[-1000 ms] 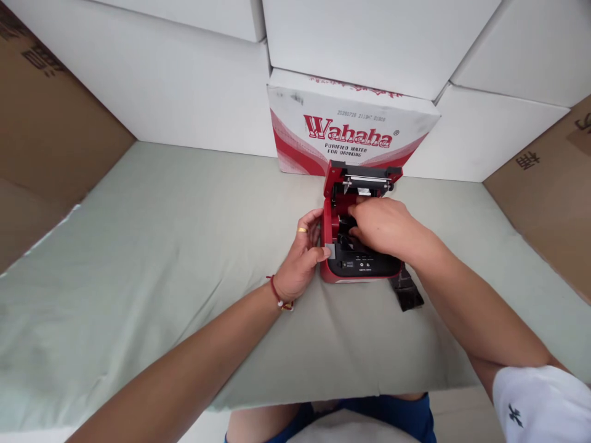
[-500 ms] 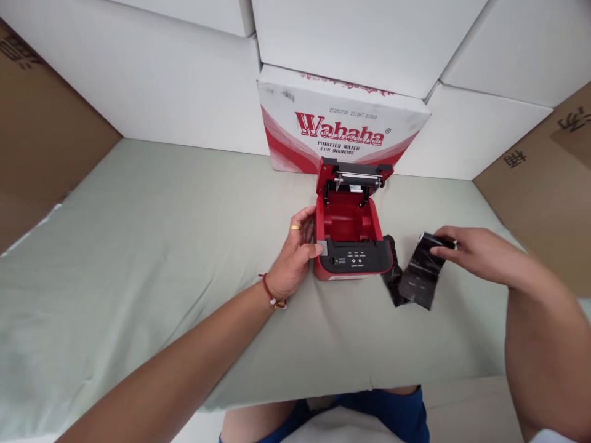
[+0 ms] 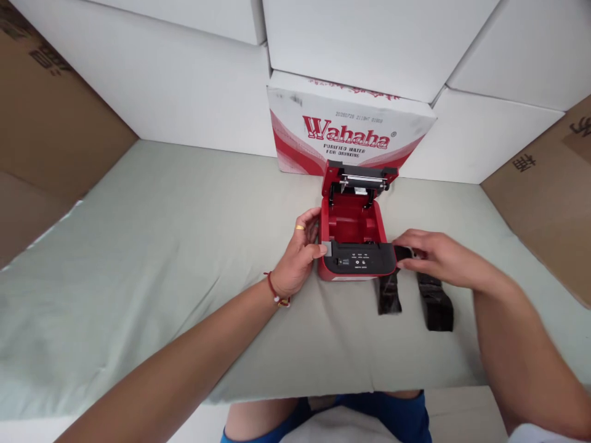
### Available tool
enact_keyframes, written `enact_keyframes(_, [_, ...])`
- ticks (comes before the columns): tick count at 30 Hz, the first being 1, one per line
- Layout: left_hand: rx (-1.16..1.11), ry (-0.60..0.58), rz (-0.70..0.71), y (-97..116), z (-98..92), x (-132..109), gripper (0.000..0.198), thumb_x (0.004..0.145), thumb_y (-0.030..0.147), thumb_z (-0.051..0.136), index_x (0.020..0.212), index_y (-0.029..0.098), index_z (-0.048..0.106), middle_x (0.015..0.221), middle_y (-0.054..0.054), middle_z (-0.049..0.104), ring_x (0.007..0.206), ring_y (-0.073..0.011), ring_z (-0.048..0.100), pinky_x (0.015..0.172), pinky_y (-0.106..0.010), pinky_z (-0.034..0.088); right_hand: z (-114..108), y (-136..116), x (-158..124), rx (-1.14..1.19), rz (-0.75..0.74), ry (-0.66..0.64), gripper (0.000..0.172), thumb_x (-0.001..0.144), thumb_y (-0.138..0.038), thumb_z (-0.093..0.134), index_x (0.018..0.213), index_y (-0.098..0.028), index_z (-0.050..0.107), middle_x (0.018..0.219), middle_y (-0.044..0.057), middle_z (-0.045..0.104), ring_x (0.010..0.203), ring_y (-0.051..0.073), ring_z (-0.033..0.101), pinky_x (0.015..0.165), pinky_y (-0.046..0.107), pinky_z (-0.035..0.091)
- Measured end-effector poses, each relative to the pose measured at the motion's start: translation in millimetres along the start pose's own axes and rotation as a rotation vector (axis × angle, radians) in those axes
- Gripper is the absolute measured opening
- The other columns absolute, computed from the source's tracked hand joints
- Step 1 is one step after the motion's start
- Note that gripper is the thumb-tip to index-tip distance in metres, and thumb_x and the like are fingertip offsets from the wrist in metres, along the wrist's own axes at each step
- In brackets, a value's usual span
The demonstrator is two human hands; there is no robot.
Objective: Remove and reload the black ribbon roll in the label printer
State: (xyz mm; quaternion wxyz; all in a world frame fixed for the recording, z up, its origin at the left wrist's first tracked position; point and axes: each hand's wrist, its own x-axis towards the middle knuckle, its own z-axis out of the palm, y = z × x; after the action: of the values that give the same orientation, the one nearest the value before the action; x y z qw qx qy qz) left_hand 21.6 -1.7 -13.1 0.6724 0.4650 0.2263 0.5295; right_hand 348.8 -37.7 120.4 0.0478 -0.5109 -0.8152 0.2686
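Note:
A red and black label printer (image 3: 357, 261) stands on the cloth with its lid (image 3: 362, 175) raised, and its red inner bay shows nothing in it. My left hand (image 3: 302, 255) grips its left side, thumb on the grey front corner and fingers along the wall. Close against the printer's right side, my right hand (image 3: 431, 255) pinches a roll of black ribbon (image 3: 404, 253), partly hidden by the fingers. One loose black strip (image 3: 390, 295) lies by the printer's front right corner. Another black length (image 3: 436, 304) trails on the cloth below my right hand.
Behind the printer stands a white and red Wahaha water carton (image 3: 351, 132), close to the raised lid. White boxes (image 3: 194, 80) form a wall at the back. Brown cartons (image 3: 50, 123) border the left and right sides. Pale green cloth (image 3: 161, 246) covers the table.
My right hand has moved left to the printer's side with the black ribbon, whose loose lengths now lie spread apart. My left hand keeps its grip on the printer. The view has shifted slightly.

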Motion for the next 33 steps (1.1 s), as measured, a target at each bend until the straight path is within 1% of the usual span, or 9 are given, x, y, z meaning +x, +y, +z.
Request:
enact_keyframes(4, [-0.007, 0.011, -0.004, 0.4, 1.0, 0.7, 0.083, 0.084, 0.058, 0.095, 0.155, 0.038, 0.057, 0.172, -0.006, 0.059, 0.166, -0.0343, 0.050, 0.139, -0.055, 0.042, -56.2, -6.0, -31.3, 0.213, -0.133, -0.043, 0.030, 0.107, -0.058, 0.083, 0.125, -0.036, 0.091, 0.112, 0.009, 0.088, 0.087, 0.023, 0.083, 0.069, 0.032, 0.066])
enact_keyframes(7, [0.019, 0.005, 0.005, -0.4, 1.8, -0.7, 0.080, 0.087, 0.058, 0.092, 0.156, 0.039, 0.057, 0.174, -0.005, 0.057, 0.168, -0.0338, 0.048, 0.140, -0.055, 0.041, -70.2, -24.9, -20.5, 0.280, -0.153, -0.045, 0.030, 0.104, -0.061, 0.085, 0.119, -0.036, 0.092, 0.099, 0.006, 0.087, 0.077, 0.021, 0.079, 0.062, 0.033, 0.063])
enact_keyframes(11, [0.217, 0.096, 0.122, 1.4, 4.5, -11.2, 0.065, 0.100, 0.059, 0.080, 0.157, 0.038, 0.058, 0.172, -0.008, 0.054, 0.166, -0.0353, 0.049, 0.140, -0.060, 0.041, -40.3, -54.0, 29.4, 0.157, -0.044, 0.180, 0.039, 0.102, -0.052, 0.084, 0.133, -0.031, 0.089, 0.080, -0.002, 0.077, 0.064, 0.019, 0.065, 0.061, 0.034, 0.056])
enact_keyframes(15, [0.641, 0.197, 0.479, 14.5, 11.8, -28.3, 0.050, 0.109, 0.052, 0.069, 0.156, 0.036, 0.063, 0.158, -0.011, 0.060, 0.159, -0.0375, 0.053, 0.140, -0.066, 0.040, -6.6, -75.2, 70.0, -0.114, 0.017, 0.243, 0.034, 0.102, -0.032, 0.075, 0.132, -0.026, 0.089, 0.108, 0.005, 0.088, 0.089, 0.025, 0.079, 0.081, 0.038, 0.060])
enact_keyframes(19, [0.962, 0.034, 0.736, 27.3, 21.1, -40.7, 0.063, 0.104, 0.038, 0.074, 0.165, 0.038, 0.061, 0.146, -0.011, 0.072, 0.148, -0.0378, 0.063, 0.133, -0.062, 0.049, 4.1, -91.2, 88.1, -0.383, 0.178, 0.164, 0.037, 0.106, -0.025, 0.069, 0.139, -0.025, 0.085, 0.135, 0.012, 0.088, 0.117, 0.034, 0.082, 0.091, 0.041, 0.060])
enact_keyframes(25, [1.100, -0.069, 0.694, 23.9, 21.3, -45.4, 0.074, 0.101, 0.029, 0.075, 0.171, 0.044, 0.057, 0.136, -0.005, 0.083, 0.137, -0.0352, 0.074, 0.133, -0.060, 0.047, 8.8, -95.9, 102.2, -0.461, 0.235, 0.141, 0.038, 0.106, -0.024, 0.069, 0.140, -0.025, 0.084, 0.139, 0.013, 0.088, 0.118, 0.037, 0.083, 0.087, 0.042, 0.060])
enact_keyframes(29, [1.147, -0.072, 0.702, 21.3, 20.3, -46.4, 0.072, 0.100, 0.028, 0.076, 0.168, 0.046, 0.061, 0.136, -0.003, 0.085, 0.135, -0.0352, 0.075, 0.136, -0.062, 0.044, 9.1, -88.7, 89.8, -0.275, 0.101, 0.234, 0.030, 0.106, -0.027, 0.072, 0.132, -0.024, 0.088, 0.133, 0.010, 0.090, 0.117, 0.034, 0.084, 0.095, 0.044, 0.063])
enact_keyframes(31, [1.153, -0.086, 0.705, 20.5, 21.5, -47.2, 0.073, 0.099, 0.026, 0.076, 0.168, 0.047, 0.061, 0.136, -0.003, 0.085, 0.134, -0.0353, 0.075, 0.136, -0.063, 0.043, 5.4, -84.0, 77.6, -0.095, 0.015, 0.401, 0.021, 0.110, -0.034, 0.072, 0.117, -0.026, 0.090, 0.116, 0.006, 0.092, 0.104, 0.029, 0.085, 0.093, 0.042, 0.065])
enact_keyframes(33, [1.160, -0.087, 0.722, 19.3, 23.0, -47.7, 0.075, 0.099, 0.025, 0.077, 0.168, 0.047, 0.060, 0.135, -0.003, 0.086, 0.132, -0.0351, 0.076, 0.134, -0.063, 0.044, -0.5, -77.2, 69.5, 0.026, -0.011, 0.681, 0.029, 0.116, -0.043, 0.066, 0.109, -0.028, 0.090, 0.105, 0.004, 0.091, 0.098, 0.027, 0.084, 0.089, 0.041, 0.066])
